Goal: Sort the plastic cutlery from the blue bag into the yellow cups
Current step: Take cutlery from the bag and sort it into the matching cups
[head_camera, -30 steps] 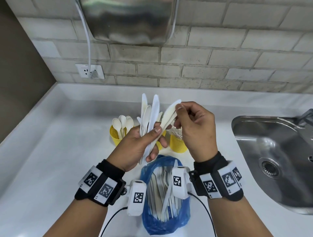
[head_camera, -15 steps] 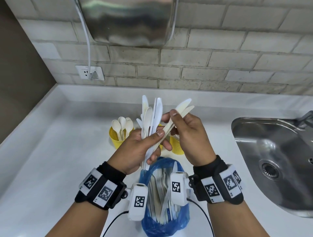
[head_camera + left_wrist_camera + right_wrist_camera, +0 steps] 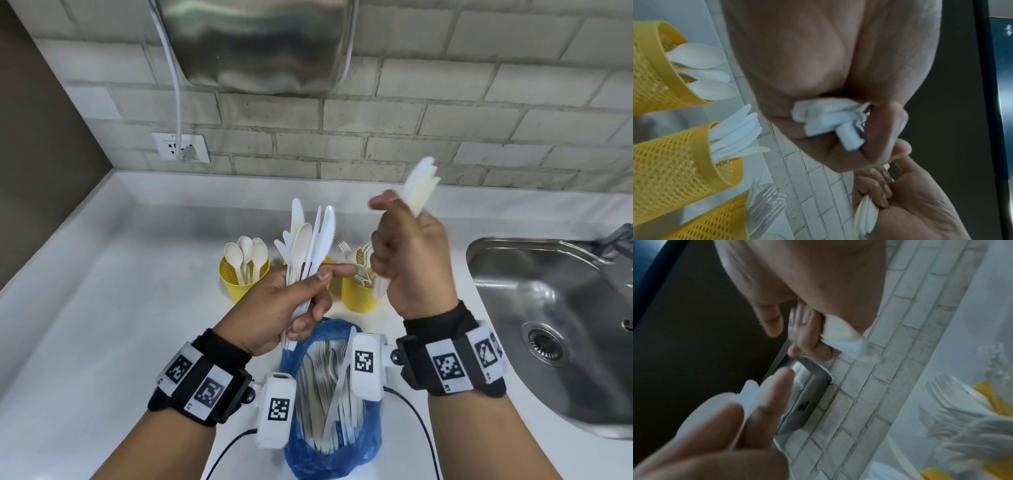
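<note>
middle yellow cup (image 3: 328, 264) mostly hidden behind held bundle (image 3: 310, 246), right-hand cutlery (image 3: 418, 186) motion-blurred, sink (image 3: 561, 329) cut off

Both hands (image 3: 274, 305) (image 3: 411, 260) raised, fingers curled.

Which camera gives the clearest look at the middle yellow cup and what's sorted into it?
The left wrist view: the middle yellow cup shows unobstructed with knives sticking out. In the head view the left hand and its bundle cover most of that cup. The right wrist view shows only blurred yellow; which cup is unclear.
</note>
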Available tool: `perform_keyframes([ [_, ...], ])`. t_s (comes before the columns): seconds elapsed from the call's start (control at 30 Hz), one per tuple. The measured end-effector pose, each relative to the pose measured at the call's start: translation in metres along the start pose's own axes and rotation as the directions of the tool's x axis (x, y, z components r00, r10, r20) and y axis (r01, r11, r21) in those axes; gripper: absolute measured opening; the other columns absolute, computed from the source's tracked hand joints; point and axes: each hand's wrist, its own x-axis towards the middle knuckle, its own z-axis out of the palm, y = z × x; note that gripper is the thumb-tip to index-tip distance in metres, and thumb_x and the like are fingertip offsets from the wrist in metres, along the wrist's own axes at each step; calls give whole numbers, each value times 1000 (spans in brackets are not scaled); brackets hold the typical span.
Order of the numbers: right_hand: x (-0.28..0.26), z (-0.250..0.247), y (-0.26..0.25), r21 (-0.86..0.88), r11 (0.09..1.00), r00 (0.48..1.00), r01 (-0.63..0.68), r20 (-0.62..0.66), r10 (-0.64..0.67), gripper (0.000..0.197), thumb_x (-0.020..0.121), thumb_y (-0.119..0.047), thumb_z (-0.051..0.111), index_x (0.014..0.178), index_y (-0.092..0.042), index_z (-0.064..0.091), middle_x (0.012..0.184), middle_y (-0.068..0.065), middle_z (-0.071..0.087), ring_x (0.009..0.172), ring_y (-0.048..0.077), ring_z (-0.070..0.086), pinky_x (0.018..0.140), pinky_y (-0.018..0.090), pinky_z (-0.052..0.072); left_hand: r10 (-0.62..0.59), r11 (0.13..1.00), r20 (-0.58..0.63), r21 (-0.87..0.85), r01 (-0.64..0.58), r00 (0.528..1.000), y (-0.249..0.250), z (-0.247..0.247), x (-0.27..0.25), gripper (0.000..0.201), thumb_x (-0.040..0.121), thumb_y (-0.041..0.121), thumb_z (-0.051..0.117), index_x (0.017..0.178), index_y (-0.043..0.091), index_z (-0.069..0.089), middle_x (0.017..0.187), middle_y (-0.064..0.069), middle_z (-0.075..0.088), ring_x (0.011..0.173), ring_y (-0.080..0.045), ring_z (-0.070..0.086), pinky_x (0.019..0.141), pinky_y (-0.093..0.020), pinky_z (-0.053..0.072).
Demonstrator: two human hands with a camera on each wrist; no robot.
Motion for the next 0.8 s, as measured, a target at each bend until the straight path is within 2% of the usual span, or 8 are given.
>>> perform_keyframes([
  [0.07,-11,6,2,-204,979,995,4,99,16,18,100,-27,65,89,-13,68,49,-13,33,39,4,30,40,18,30,-7,1000,3,3,7,1000,-3,1,-2,33,101,30,51,123,21,74,63,-5,47,42,-9,29,40,-20,25],
  [0.2,-17,14,6,-253,967,977,31,210,24,20,96,-20,71,86,-3,67,50,-17,44,50,2,51,51,25,54,-4,1000,-41,6,5,999,-5,2,-3,22,102,30,56,104,16,74,61,-7,48,42,-11,31,43,-20,24],
  [0.33,-13,16,7,-361,926,974,109,225,-26,43,92,-29,77,73,5,57,60,6,33,58,19,40,48,47,55,12,995,-58,103,-6,998,0,7,-2,38,105,22,50,74,30,70,59,-7,47,43,-13,32,42,-20,28],
  [0.4,-14,15,4,-404,905,979,134,196,-57,40,93,-26,76,64,-6,56,55,1,34,52,15,37,47,31,49,16,993,-53,117,-9,998,1,10,-3,41,106,22,49,75,33,73,60,-7,46,44,-14,32,42,-21,28],
  [0.47,-14,16,4,-461,873,981,161,174,-88,42,94,-24,73,62,-3,56,54,8,38,50,14,39,44,27,46,16,992,-56,129,-9,998,1,11,-5,41,106,23,49,76,34,75,60,-7,45,46,-14,32,43,-22,29],
  [0.6,-12,17,8,-507,838,976,204,170,-135,48,94,-29,64,70,9,49,64,31,41,54,24,40,47,54,52,23,989,-61,150,-14,998,3,11,-3,40,104,27,49,76,37,76,61,-6,45,47,-15,33,45,-22,28],
  [0.73,-14,19,0,-471,851,972,233,110,-206,44,102,-15,60,64,3,45,58,23,36,46,10,35,41,14,40,53,985,-73,170,-40,996,3,9,-1,31,102,36,50,94,32,79,60,-5,46,48,-16,35,44,-23,32],
  [0.8,-12,18,1,-456,855,968,246,64,-244,45,103,-16,59,62,-4,43,57,11,34,47,8,33,45,16,36,65,985,-98,167,-48,993,1,6,-2,31,101,40,50,109,29,77,62,-6,46,48,-16,34,44,-22,31],
])
